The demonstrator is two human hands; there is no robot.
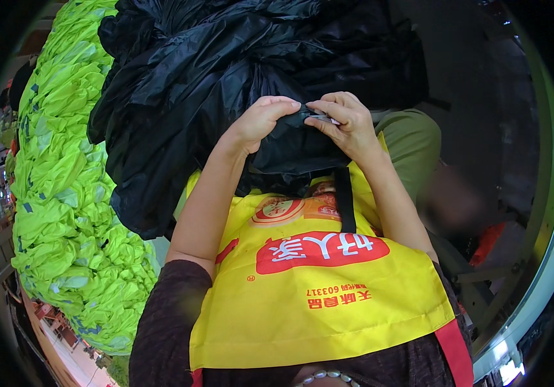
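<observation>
Black, thin, shiny fabric (180, 122) spreads in heavy folds over my lap and beyond it. My left hand (265, 120) pinches an edge of this fabric between thumb and fingers. Close beside it, almost touching, my right hand (346, 122) is closed on a small slim metal tool (324, 119). The tool's silvery part shows between thumb and fingers, pointing towards the pinched edge; the rest is hidden, so its exact kind is unclear. Below both hands hangs a flap of the black fabric (296, 153).
A tall heap of bright yellow-green garments (64, 187) rises along the left side. I wear a yellow apron (315, 329) with red print and a black strap (345, 200). On the right stand a metal frame (551, 161) and a small orange-red item (487, 244).
</observation>
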